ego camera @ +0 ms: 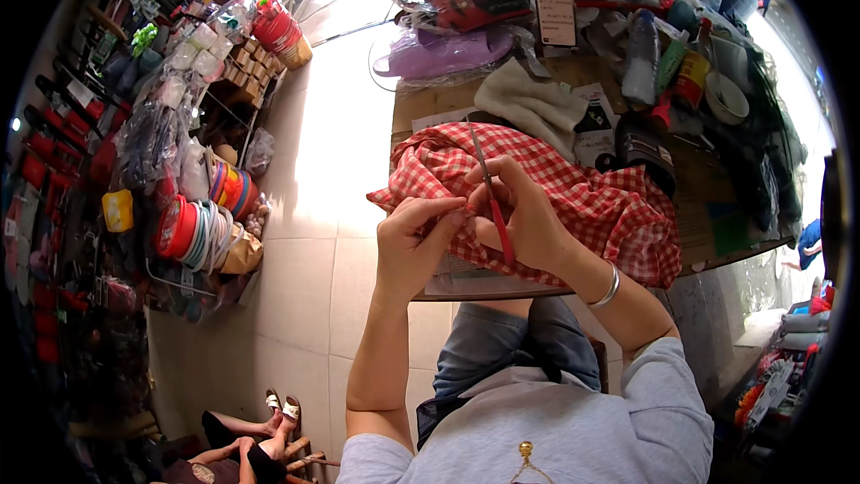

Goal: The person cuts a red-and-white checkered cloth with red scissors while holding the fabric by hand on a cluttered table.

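A red-and-white checked cloth (578, 208) lies bunched over the front of a table. Above its left part, my left hand (420, 232) pinches something small and reddish between thumb and forefinger, too small to name. My right hand (521, 215) is close beside it, its fingertips near the same small thing. Scissors with a red handle (500, 232) are held in my right hand, their metal blades pointing away from me over the cloth. Behind the checked cloth rests a folded cream cloth (527, 104).
A phone (555, 10) stands at the table's back, near bagged goods and a purple plastic item (450, 54). Bottles (641, 57) and a white bowl (727, 97) are at the back right. Shelves of wares line the left. Another person's legs (262, 433) show at lower left.
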`<state>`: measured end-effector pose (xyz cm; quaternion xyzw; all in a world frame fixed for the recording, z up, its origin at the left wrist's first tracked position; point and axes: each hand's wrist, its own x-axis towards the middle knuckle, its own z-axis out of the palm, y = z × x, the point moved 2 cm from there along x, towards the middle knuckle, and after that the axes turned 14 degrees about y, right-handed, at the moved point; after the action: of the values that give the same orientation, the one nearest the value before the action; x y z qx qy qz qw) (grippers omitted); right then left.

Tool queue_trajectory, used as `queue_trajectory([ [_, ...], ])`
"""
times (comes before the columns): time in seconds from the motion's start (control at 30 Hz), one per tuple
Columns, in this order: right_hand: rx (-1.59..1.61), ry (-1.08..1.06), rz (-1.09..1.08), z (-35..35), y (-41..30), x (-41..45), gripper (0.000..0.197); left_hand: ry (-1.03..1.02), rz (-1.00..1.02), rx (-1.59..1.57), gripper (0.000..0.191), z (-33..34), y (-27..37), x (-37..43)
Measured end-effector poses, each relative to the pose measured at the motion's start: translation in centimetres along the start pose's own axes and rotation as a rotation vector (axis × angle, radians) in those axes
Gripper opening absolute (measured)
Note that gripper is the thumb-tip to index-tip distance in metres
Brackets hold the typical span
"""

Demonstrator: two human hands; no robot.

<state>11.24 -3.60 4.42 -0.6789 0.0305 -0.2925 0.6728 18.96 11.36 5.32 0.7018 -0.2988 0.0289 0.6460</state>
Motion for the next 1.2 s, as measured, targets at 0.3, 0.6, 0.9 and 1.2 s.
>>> queue_trajectory([
  [0.3,-0.084,0.012,-0.07,-0.4,-0.4,0.4,0.044,0.184,0.173,-0.077,0.008,-1.1,0.5,-1.5],
  [0.6,-0.15,-0.129,0.023,-1.2,-1.8,0.6,0.043,-0.044,0.454,0.334,0.019,1.4,1.4,-8.7],
  [0.9,-0.036,-0.091,-0.02,-0.3,-1.4,-0.6,0.045,0.303,0.204,0.19,0.029,1.0,0.7,-3.6],
  [1.2,0.02,-0.068,0.081,-1.0,-0.9,-0.1,0.043,0.314,0.22,0.154,0.014,0.8,-0.3,-2.8],
])
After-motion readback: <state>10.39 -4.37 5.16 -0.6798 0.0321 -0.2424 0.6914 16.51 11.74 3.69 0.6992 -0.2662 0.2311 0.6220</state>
